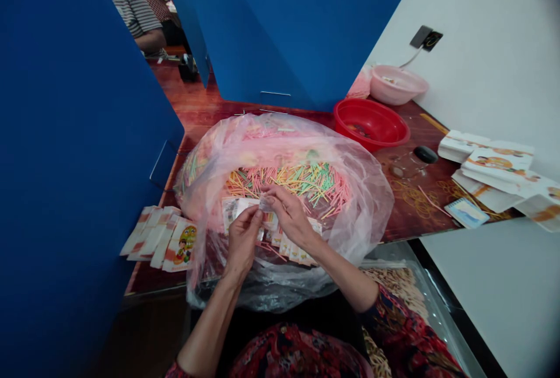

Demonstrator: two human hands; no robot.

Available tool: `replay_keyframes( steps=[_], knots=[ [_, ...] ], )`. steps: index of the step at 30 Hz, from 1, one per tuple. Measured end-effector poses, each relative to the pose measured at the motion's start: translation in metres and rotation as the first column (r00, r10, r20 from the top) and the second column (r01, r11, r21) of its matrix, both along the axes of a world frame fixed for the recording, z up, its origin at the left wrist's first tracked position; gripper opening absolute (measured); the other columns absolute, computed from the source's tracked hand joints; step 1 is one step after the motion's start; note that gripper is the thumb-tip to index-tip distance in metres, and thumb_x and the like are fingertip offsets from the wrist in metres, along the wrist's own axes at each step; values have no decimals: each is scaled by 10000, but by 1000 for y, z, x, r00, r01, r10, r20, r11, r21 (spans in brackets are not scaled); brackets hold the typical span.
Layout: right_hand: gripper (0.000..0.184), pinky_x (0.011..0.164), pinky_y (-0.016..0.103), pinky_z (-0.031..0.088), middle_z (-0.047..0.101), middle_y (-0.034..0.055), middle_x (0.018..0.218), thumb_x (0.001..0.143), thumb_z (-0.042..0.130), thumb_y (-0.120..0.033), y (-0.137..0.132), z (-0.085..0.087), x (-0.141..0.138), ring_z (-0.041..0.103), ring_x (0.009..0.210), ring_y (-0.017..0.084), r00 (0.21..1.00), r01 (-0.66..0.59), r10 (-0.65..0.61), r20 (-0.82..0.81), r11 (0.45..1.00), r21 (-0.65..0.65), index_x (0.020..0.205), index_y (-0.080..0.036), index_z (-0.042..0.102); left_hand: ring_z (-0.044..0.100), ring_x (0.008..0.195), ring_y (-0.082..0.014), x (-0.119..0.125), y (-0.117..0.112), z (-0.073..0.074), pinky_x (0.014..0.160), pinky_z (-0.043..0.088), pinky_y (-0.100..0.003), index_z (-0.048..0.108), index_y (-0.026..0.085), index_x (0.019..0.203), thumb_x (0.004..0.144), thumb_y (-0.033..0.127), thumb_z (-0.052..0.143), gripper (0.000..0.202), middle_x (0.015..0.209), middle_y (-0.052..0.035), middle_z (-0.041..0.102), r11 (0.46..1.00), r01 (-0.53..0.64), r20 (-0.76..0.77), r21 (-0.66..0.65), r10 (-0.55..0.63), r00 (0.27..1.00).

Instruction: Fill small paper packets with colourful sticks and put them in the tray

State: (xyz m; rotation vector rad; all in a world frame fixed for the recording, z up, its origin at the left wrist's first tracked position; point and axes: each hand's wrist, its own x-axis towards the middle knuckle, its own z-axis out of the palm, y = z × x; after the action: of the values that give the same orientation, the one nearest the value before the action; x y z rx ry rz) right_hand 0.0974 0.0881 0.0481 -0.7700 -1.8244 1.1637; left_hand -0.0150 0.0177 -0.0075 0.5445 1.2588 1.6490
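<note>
A large clear plastic bag (371, 191) lies spread open on the table, with a heap of thin pink, yellow and green sticks (284, 177) inside. Over its near side, my left hand (243, 235) pinches a small clear plastic packet (265, 203) between thumb and fingers. My right hand (289, 212) has its fingers closed on the packet's upper end. What the packet contains is too small to make out. Beneath my hands lie several printed sachets (291, 249), partly covered by my right hand and wrist. A few loose pink sticks (273, 251) rest near them.
Printed cartons (179, 244) lie at left, and more boxes (499, 159) at right. A red basin (371, 124), a pink basin (398, 83), a black-lidded jar (424, 155) and rubber bands (411, 200) stand or lie right. Blue panels (280, 28) enclose the table; a person sits beyond.
</note>
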Motion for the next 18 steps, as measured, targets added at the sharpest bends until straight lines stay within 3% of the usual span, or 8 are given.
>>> replay_keyframes(
  steps=[3, 5, 7, 10, 14, 18],
  knots=[
    [208, 923, 338, 471, 643, 58, 1181, 920, 604, -288, -2, -4, 4, 614, 1068, 205, 993, 92, -93, -65, 995, -28, 1122, -238, 587, 654, 822, -127, -1, 2, 5, 756, 510, -231, 738, 193, 1030, 751, 425, 843, 378, 988, -28, 753, 998, -20, 47, 63, 17, 999],
    [114, 812, 313, 467, 621, 24, 963, 887, 631, -294, -2, -9, 7, 591, 888, 186, 990, 131, -134, -43, 989, -70, 966, -227, 583, 667, 829, -126, -1, 2, 8, 762, 516, -229, 724, 201, 1017, 717, 413, 874, 397, 988, -17, 752, 996, -54, 83, 67, 48, 995],
    [164, 686, 286, 415, 511, -19, 757, 879, 623, -312, -1, -14, 9, 506, 720, 160, 992, 116, -124, -40, 982, -149, 784, -223, 522, 673, 798, -125, -1, 2, 11, 751, 524, -234, 714, 203, 976, 687, 410, 897, 399, 934, 1, 747, 996, -73, 145, 54, 64, 987],
    [225, 624, 272, 360, 437, -35, 704, 867, 615, -340, 1, -19, 10, 432, 654, 143, 982, 111, -149, -120, 955, -276, 731, -223, 479, 688, 785, -138, 0, 1, 16, 787, 550, -272, 705, 193, 884, 687, 444, 895, 372, 879, 4, 748, 996, -57, 249, 62, 40, 968],
    [235, 621, 268, 357, 443, -32, 715, 855, 621, -371, 1, -19, 10, 421, 657, 142, 981, 76, -129, -147, 945, -317, 739, -226, 477, 712, 857, -169, 0, -2, 20, 855, 556, -311, 739, 190, 1014, 688, 425, 901, 432, 962, -29, 778, 997, 67, 278, 49, -78, 957],
    [259, 574, 262, 335, 429, -38, 687, 856, 641, -384, -2, -15, 11, 396, 620, 131, 990, 38, -80, -119, 948, -315, 727, -223, 484, 708, 898, -183, -1, -5, 18, 858, 542, -297, 760, 167, 1065, 699, 367, 895, 438, 1020, -61, 789, 978, 209, 141, 6, -207, 968]
  ],
)
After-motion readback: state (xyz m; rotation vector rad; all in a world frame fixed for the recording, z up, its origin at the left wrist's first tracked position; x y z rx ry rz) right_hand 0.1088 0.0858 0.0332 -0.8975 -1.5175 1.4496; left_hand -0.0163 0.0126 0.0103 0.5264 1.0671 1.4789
